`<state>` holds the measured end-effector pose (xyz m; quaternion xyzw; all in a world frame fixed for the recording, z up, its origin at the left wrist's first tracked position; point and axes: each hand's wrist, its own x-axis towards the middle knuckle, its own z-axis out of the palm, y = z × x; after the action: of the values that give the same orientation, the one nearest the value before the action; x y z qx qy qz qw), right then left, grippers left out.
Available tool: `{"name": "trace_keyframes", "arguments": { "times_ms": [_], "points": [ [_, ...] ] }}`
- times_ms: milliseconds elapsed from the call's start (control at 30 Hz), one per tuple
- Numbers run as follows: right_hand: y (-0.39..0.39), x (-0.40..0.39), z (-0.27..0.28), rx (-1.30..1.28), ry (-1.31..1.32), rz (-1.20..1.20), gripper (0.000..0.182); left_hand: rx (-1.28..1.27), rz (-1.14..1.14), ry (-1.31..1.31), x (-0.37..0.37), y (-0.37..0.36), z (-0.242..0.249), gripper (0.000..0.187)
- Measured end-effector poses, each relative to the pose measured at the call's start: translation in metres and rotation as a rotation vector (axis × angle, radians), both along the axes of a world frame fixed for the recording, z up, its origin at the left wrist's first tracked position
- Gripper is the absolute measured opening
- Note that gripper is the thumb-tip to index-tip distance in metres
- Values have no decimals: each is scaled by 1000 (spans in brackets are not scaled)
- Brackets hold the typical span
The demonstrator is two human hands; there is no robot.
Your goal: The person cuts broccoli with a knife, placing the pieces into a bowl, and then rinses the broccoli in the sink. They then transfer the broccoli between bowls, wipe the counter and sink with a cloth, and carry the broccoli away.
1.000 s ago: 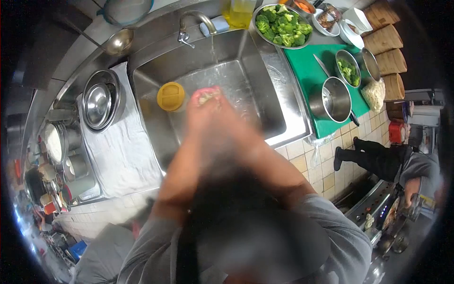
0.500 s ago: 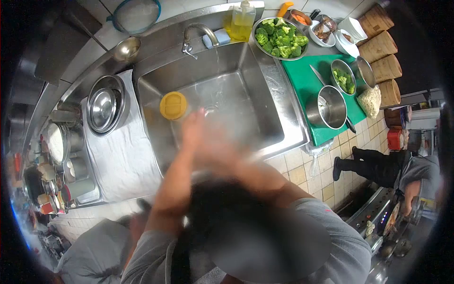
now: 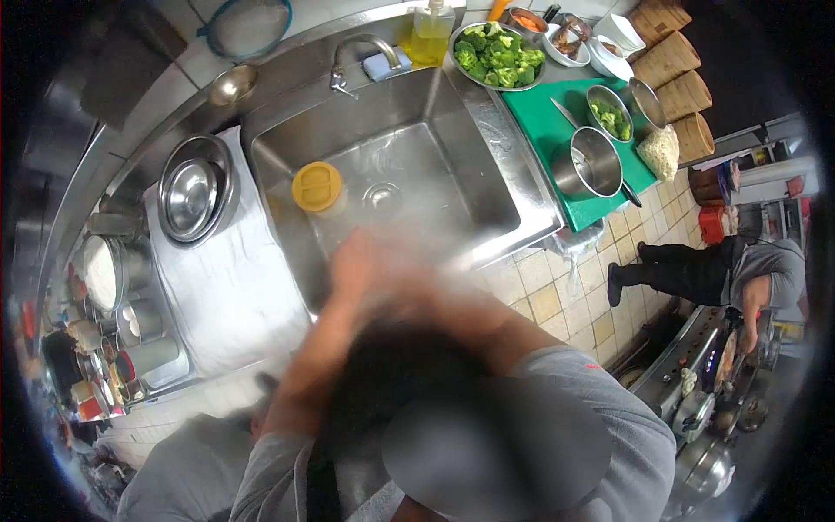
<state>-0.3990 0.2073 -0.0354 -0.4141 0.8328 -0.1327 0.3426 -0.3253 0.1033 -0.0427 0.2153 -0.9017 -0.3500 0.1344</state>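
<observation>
My left hand [image 3: 358, 261] and my right hand [image 3: 416, 283] are close together over the near part of the steel sink [image 3: 474, 196]. Both are smeared by motion, and their fingers cannot be made out. Whether they touch each other or hold anything is hidden by the blur. A yellow round lid-like piece [image 3: 317, 186] lies in the sink, beyond my left hand. Past my hands is the round drain [image 3: 381, 195] in the wet sink floor. At the back edge rises a curved faucet [image 3: 365, 42].
Steel bowls [image 3: 190, 196] rest on a white cloth [image 3: 235, 296] at left. A bowl of broccoli [image 3: 497, 56] stands behind a green cutting board [image 3: 531, 113] holding a knife [image 3: 564, 113] and a steel pot [image 3: 591, 163]. Another person [image 3: 748, 270] stands by the stove at right.
My hands have drawn back from the middle of the sink toward its near edge and moved closer together. The whole view has shifted slightly.
</observation>
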Motion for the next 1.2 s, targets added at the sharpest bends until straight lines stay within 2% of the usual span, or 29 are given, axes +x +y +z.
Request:
{"name": "trace_keyframes", "arguments": {
  "times_ms": [67, 100, 167, 200, 267, 333, 400, 467, 533, 567, 633, 667, 733, 767, 800, 900, 967, 1133, 1200],
  "points": [
    [3, 2, 2, -88, 105, 13, 45, -2, -3, 2, 14, 8, 16, 35],
    [4, -1, 20, 41, 99, -17, 48, 10, -52, -12, 19, 13, 34, 32],
    [21, -19, 19, 175, 99, -36, 50, 59, -66, -97, 32, 21, 45, 29],
    [37, -37, -8, 43, 125, -83, 47, 82, -73, -140, 39, 25, 51, 28],
    [64, -78, -43, -231, 168, -168, 41, -123, -118, 48, 54, 14, -10, 26],
    [75, -121, -5, -299, -231, -647, 33, -88, -102, 27, 61, 13, 0, 26],
    [90, -177, -9, -616, -178, -747, 25, -43, -90, 9, 67, 17, -4, 25],
    [101, -220, 33, -796, -556, -1096, 21, -122, -59, 39, 76, 14, -32, 26],
    [99, -263, 54, -893, -544, -1230, 21, -183, -2, -37, 74, 18, -38, 27],
    [100, -281, 60, -887, -554, -1216, 21, -244, 27, -118, 70, 19, -40, 27],
    [101, -314, 62, -986, -544, -1427, 25, -163, 33, -233, 62, 19, -19, 27],
    [100, -329, 61, -977, -553, -1416, 25, -78, 24, -339, 56, 19, -9, 27],
    [102, -352, 54, -998, -629, -1432, 43, -88, 87, -388, 51, 24, -2, 25],
    [104, -363, 51, -1003, -696, -1383, 35, -102, 88, -345, 48, 23, 4, 25],
    [107, -373, 47, -993, -701, -1370, 35, -113, 85, -306, 47, 24, 7, 24],
    [107, -394, 41, -1003, -775, -1403, 27, -201, 102, -248, 48, 23, 1, 22],
    [104, -398, 55, -1065, -743, -1496, 23, -249, 105, -174, 50, 24, -5, 22],
    [129, -400, 99, -1096, -698, -1449, 17, -177, 175, -260, 44, 27, 11, 25],
    [160, -405, 106, -1134, -724, -1306, 16, -125, 210, -326, 45, 25, 7, 30]
  ]
}}
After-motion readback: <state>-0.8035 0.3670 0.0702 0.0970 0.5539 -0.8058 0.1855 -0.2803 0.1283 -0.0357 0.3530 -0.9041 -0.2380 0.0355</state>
